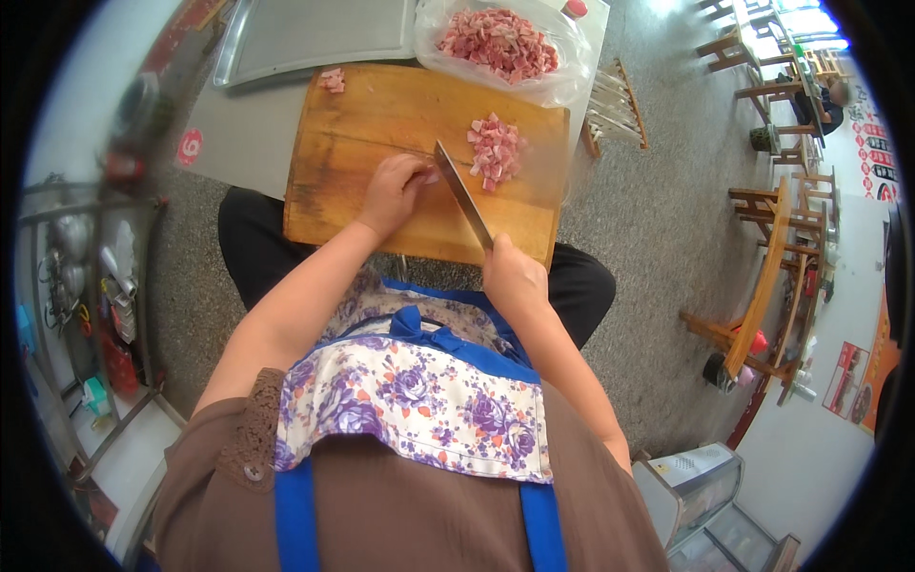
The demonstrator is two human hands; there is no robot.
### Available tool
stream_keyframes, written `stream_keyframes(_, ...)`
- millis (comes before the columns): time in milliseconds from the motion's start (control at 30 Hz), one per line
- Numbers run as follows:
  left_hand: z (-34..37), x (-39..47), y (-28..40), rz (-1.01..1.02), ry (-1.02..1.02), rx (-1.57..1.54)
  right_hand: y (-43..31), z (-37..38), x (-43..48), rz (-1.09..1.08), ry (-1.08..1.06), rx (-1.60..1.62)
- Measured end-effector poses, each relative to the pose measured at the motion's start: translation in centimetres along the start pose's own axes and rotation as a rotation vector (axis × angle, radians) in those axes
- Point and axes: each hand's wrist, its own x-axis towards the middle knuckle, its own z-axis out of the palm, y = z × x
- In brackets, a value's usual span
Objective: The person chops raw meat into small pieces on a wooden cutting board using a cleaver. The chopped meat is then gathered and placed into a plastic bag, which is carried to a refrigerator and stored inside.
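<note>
My right hand [513, 275] grips the handle of a broad kitchen knife [463, 194], its blade standing nearly on edge over a wooden cutting board [357, 136]. Just left of the blade, my left hand [397, 187] has its fingertips closed on a small piece of meat [429, 175]. A pile of diced raw meat [495, 151] lies on the board to the right of the knife. A few more cut pieces [332, 80] sit at the board's far left corner. Beyond the board, a clear plastic bag [572, 82] holds a heap of cut meat [498, 44].
A metal tray [314, 36] lies on the table [236, 136] beyond the board. A jar with a red lid [575, 8] stands by the bag. A wooden folding stool [616, 107] is right of the table. Farther right are wooden benches [761, 286] and a seated person [829, 107].
</note>
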Motion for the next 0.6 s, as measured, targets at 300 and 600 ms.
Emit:
stream_keyframes(300, -0.7, 0.0, 1.0, -0.007, -0.031, 0.010, -2.5, -0.3, -1.6, -0.058, -0.111, -0.155)
stream_keyframes(600, 0.1, -0.6, 0.4, -0.005, 0.031, 0.081, -4.4, 1.3, 4.1, -0.083, -0.123, -0.102)
